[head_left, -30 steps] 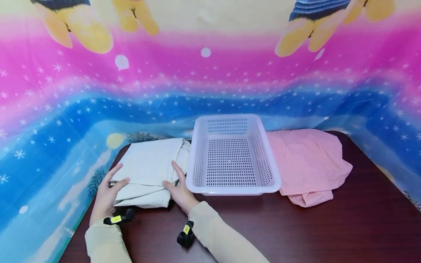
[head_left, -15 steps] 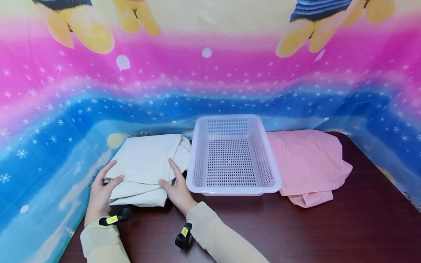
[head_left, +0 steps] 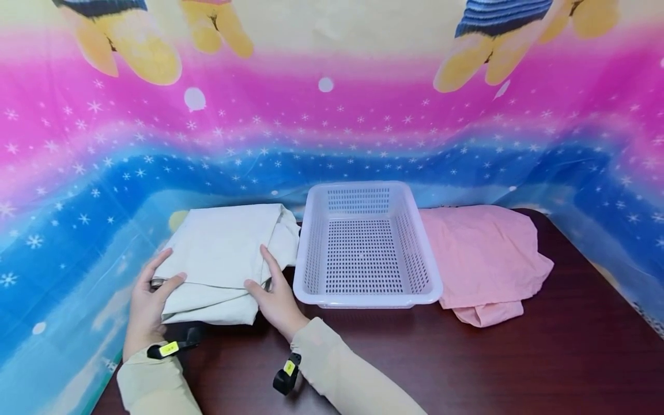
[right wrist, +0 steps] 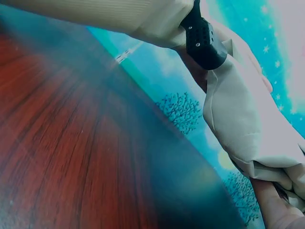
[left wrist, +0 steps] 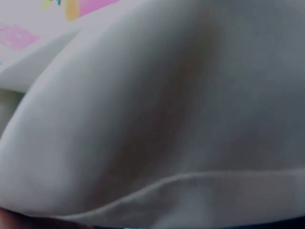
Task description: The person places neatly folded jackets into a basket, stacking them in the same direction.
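A folded off-white cloth [head_left: 223,248] is held between both hands at the left of the table in the head view. My left hand [head_left: 147,305] grips its near left side, thumb on top and other fingers mostly hidden. My right hand [head_left: 277,297] grips the near right side, thumb and index finger lying on the top fold. In the right wrist view the cloth [right wrist: 252,119] hangs in folds, with my right hand's fingers [right wrist: 274,205] under its edge. Pale fabric [left wrist: 152,119] fills the left wrist view, blurred and close.
A white perforated plastic basket [head_left: 368,300] stands just right of the cloth with nothing in it. Beyond it lies a crumpled pink cloth [head_left: 487,259]. The dark wooden table [head_left: 519,369] meets a patterned backdrop [head_left: 332,127] behind and at the sides.
Both hands have moved left together with the off-white cloth, whose far edge now sits higher in the view. The basket and pink cloth have stayed put.
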A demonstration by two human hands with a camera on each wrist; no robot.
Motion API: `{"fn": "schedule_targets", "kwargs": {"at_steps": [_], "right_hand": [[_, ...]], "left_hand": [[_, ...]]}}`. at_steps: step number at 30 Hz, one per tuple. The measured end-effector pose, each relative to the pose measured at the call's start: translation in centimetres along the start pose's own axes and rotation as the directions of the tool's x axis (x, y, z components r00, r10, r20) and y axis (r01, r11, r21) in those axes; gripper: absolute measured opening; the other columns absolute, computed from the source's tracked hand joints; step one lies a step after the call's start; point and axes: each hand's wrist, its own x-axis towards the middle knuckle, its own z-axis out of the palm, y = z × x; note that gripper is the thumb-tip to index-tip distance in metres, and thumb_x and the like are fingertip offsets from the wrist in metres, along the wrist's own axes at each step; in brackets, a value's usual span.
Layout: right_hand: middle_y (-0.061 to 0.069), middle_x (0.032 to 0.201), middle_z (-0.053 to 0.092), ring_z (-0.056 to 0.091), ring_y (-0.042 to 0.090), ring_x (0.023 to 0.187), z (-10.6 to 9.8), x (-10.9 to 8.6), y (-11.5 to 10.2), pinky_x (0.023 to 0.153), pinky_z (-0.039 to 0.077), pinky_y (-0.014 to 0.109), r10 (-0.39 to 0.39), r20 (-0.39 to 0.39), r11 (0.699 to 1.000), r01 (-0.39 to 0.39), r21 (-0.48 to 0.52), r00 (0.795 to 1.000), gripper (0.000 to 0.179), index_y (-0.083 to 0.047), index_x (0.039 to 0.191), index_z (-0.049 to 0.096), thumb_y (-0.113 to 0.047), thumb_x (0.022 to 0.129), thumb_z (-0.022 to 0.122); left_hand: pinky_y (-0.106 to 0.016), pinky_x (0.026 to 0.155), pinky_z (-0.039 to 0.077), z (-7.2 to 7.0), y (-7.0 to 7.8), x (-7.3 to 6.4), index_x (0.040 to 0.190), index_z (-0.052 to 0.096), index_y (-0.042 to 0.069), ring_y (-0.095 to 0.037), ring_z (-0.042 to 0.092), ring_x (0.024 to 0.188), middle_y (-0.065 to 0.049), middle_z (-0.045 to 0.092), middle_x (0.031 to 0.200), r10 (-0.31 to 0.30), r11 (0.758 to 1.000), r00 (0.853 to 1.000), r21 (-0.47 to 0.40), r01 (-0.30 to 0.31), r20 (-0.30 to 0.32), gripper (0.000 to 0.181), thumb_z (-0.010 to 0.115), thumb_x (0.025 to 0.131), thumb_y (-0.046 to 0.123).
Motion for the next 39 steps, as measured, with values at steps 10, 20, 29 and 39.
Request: {"fn": "schedule_targets", "kwargs": {"at_steps": [10,20,29,39], "right_hand": [[-0.015,0.163,0.023,0.019,0.010,0.150,0.2,-0.2,-1.6,0.121,0.020,0.043,-0.033,0.033,0.999,0.033,-0.013,0.999,0.072,-0.043,0.159,0.023,-0.022,0.102,0.061],[-0.015,0.164,0.023,0.018,0.010,0.151,-0.8,-0.4,-3.9,0.121,0.019,0.044,-0.073,0.026,0.997,0.073,-0.008,0.997,0.072,-0.042,0.159,0.025,-0.020,0.101,0.061],[-0.009,0.163,0.027,0.023,0.013,0.149,-2.3,-0.7,-6.1,0.120,0.023,0.043,-0.104,-0.026,0.994,0.104,0.013,0.994,0.072,-0.037,0.159,0.032,-0.014,0.098,0.063],[-0.008,0.165,0.023,0.029,0.016,0.147,-4.8,-1.0,-7.6,0.115,0.034,0.042,-0.103,-0.009,0.994,0.103,0.040,0.995,0.072,-0.042,0.158,0.032,-0.015,0.099,0.063]], "left_hand": [[-0.019,0.056,0.051,-0.1,1.3,-0.6,0.146,0.057,0.023,-0.006,0.060,0.068,0.007,0.057,0.116,0.005,0.993,0.999,-0.117,-0.009,-0.037,0.059,0.071,0.093,0.002],[-0.019,0.052,0.048,1.0,2.6,-1.2,0.143,0.060,0.021,-0.009,0.052,0.060,0.004,0.051,0.077,0.043,0.990,0.997,-0.129,-0.051,-0.066,0.055,0.072,0.093,0.002],[-0.020,0.052,0.049,3.4,3.9,-1.7,0.141,0.062,0.019,-0.011,0.054,0.058,0.003,0.052,0.073,0.078,0.979,0.995,-0.181,-0.089,-0.068,0.052,0.072,0.092,0.001],[-0.021,0.053,0.052,5.8,4.8,-2.3,0.140,0.062,0.018,-0.012,0.059,0.059,-0.001,0.056,0.078,0.125,0.970,0.990,-0.203,-0.135,-0.057,0.050,0.071,0.093,0.002]]}}
